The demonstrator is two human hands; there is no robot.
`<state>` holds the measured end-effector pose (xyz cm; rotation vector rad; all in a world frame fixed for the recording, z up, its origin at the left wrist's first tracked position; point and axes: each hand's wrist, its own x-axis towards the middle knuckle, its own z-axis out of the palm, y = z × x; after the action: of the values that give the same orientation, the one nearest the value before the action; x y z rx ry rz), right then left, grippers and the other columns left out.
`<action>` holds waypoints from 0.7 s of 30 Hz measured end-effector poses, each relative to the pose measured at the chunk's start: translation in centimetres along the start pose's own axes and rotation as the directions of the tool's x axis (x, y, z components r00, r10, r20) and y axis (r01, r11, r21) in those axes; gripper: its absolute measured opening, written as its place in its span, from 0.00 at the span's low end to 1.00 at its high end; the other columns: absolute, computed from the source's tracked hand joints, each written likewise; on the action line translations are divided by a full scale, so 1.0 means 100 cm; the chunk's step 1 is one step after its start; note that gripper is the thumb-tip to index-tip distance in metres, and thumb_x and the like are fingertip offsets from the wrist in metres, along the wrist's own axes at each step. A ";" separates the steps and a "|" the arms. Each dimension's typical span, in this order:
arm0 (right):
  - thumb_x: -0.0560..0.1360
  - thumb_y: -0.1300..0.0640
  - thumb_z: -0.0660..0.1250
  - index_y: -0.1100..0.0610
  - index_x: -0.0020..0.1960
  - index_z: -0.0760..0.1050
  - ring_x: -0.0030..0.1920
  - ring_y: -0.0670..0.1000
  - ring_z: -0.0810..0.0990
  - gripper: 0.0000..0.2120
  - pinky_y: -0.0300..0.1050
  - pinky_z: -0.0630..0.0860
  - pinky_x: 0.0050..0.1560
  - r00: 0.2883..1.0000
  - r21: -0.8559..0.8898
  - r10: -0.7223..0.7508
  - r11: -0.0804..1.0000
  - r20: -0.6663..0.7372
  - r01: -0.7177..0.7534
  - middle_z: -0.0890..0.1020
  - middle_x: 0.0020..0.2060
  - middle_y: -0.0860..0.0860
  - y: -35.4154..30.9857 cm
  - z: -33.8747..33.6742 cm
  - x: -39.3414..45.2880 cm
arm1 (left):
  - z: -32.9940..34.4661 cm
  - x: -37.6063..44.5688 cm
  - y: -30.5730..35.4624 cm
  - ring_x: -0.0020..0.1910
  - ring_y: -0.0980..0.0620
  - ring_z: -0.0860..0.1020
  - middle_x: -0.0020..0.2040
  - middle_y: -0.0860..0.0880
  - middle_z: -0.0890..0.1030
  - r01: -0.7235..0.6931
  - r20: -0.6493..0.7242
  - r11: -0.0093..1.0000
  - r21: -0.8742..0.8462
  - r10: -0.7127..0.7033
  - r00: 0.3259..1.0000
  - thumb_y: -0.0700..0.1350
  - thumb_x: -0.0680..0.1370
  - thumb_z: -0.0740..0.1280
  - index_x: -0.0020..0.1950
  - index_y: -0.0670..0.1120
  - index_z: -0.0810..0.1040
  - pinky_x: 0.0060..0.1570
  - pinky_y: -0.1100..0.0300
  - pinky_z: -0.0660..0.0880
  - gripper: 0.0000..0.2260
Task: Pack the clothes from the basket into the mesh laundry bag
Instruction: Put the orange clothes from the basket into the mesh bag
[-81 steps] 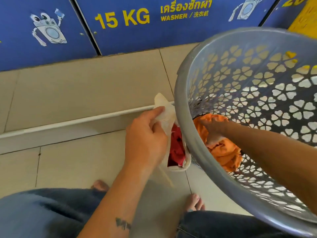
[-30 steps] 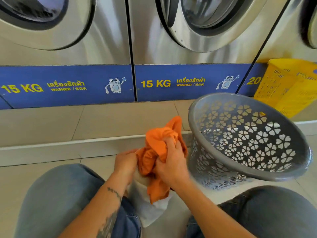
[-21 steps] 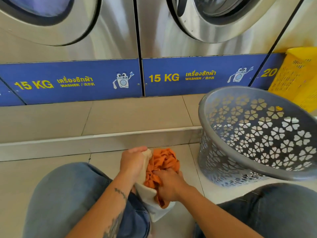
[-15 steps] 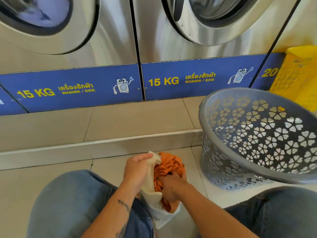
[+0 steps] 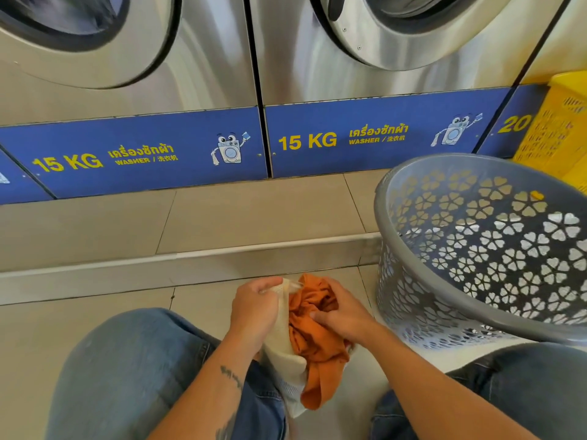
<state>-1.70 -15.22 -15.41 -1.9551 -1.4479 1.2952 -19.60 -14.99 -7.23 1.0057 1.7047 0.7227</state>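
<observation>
Orange garment [image 5: 313,338], crumpled and deeply creased, bulges from the mouth of the cream mesh laundry bag [image 5: 281,344] at 6 o'clock, between the denim knees; one tail hangs down outside the bag. Bag's lower end is hidden between the legs. Grey basket [image 5: 482,249] at 3 o'clock, tilted, its right side cut off; no clothes visible inside. Left hand [image 5: 254,308] fisted, pinching the bag's rim. Right hand [image 5: 341,312] palm down, fingers curled into the orange cloth.
</observation>
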 end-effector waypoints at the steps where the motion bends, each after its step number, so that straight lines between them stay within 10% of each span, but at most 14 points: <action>1: 0.67 0.46 0.73 0.37 0.67 0.69 0.62 0.53 0.76 0.29 0.55 0.75 0.63 0.998 -0.031 -0.048 0.998 -0.031 0.047 0.76 0.62 0.48 0.003 0.004 0.002 | -0.001 0.000 -0.001 0.52 0.50 0.78 0.56 0.53 0.80 0.003 -0.005 1.000 0.004 -0.003 1.000 0.35 0.74 0.58 0.57 0.55 0.82 0.55 0.50 0.78 0.22; 3: 0.69 0.55 0.68 0.43 0.51 0.74 0.50 0.52 0.77 0.13 0.48 0.77 0.50 0.981 -0.189 -0.153 0.974 -0.123 0.128 0.78 0.50 0.47 0.000 0.007 0.002 | -0.003 0.001 -0.003 0.52 0.50 0.78 0.56 0.52 0.80 0.012 -0.023 1.000 -0.002 -0.012 1.000 0.35 0.74 0.59 0.57 0.55 0.82 0.54 0.51 0.79 0.21; 7: 0.70 0.65 0.65 0.50 0.43 0.75 0.45 0.47 0.75 0.10 0.37 0.71 0.42 0.918 -0.111 -0.348 0.937 -0.192 0.332 0.77 0.44 0.46 -0.024 0.014 -0.014 | -0.003 0.003 -0.003 0.53 0.49 0.77 0.58 0.51 0.79 0.032 -0.036 0.997 -0.076 -0.034 0.999 0.37 0.76 0.62 0.59 0.54 0.82 0.55 0.52 0.77 0.18; 11: 0.70 0.63 0.67 0.50 0.39 0.76 0.50 0.48 0.77 0.07 0.43 0.75 0.50 0.938 0.021 -0.336 0.942 0.082 0.336 0.80 0.47 0.47 -0.029 0.029 -0.026 | 0.000 0.001 0.002 0.44 0.51 0.78 0.59 0.50 0.79 -0.031 -0.082 0.992 -0.119 0.021 0.996 0.32 0.74 0.57 0.57 0.53 0.84 0.45 0.56 0.78 0.23; 17: 0.75 0.58 0.62 0.47 0.57 0.67 0.54 0.51 0.76 0.13 0.52 0.76 0.58 0.975 -0.071 -0.156 0.983 0.159 0.169 0.77 0.55 0.49 -0.018 0.031 -0.035 | -0.003 0.000 -0.002 0.49 0.45 0.80 0.64 0.48 0.78 -0.128 -0.074 0.990 0.060 0.132 0.988 0.33 0.75 0.55 0.55 0.58 0.84 0.49 0.47 0.81 0.25; 21: 0.65 0.43 0.66 0.42 0.72 0.53 0.63 0.51 0.71 0.39 0.51 0.73 0.64 0.973 -0.169 -0.229 0.960 -0.018 0.223 0.69 0.65 0.48 -0.033 0.033 -0.038 | -0.006 0.002 -0.007 0.53 0.46 0.78 0.63 0.49 0.79 -0.155 -0.100 0.975 0.159 0.172 0.980 0.36 0.74 0.57 0.55 0.59 0.83 0.54 0.48 0.79 0.23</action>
<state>-6.43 -17.96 -12.95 -1.8357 -1.7520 1.0627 -20.42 -15.19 -7.67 1.2421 1.8103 0.7779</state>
